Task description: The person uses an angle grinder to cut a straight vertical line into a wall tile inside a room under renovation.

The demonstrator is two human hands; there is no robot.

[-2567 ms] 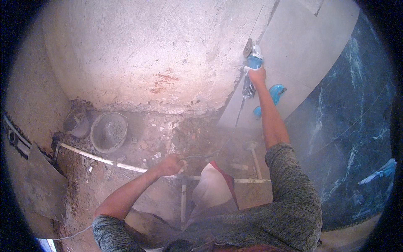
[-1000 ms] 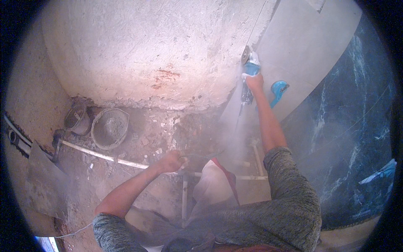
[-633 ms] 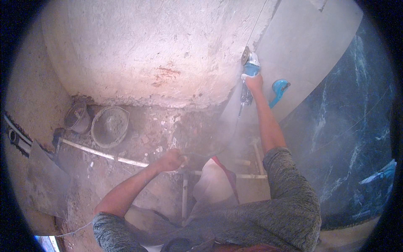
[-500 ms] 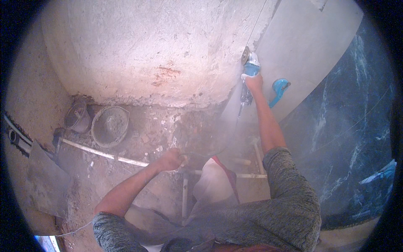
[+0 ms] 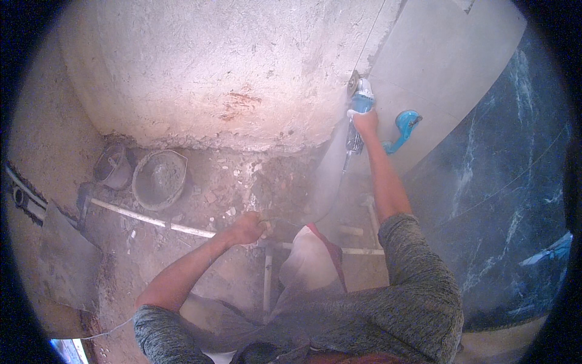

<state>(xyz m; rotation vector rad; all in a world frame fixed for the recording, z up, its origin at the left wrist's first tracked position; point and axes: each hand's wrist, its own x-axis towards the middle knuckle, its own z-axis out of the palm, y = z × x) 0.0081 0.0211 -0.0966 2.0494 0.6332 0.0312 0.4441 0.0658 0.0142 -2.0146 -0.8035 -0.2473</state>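
With the angle grinder (image 5: 359, 103) gripped in the right hand (image 5: 365, 123) and its disc set at the seam between rough plaster wall (image 5: 230, 67) and grey tile (image 5: 442, 67) (dust rising), cutting is judged under way, unfinished; the left hand (image 5: 247, 229) is clenched near a white pipe (image 5: 151, 219).

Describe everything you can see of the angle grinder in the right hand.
The angle grinder has a blue body, a grey round disc at its upper end and a dark rear handle pointing down. The right hand grips it mid-body, arm stretched out. It is held against the rough plastered wall, the disc at the seam with the smooth grey tile. Dust hangs below it. No cord can be made out.
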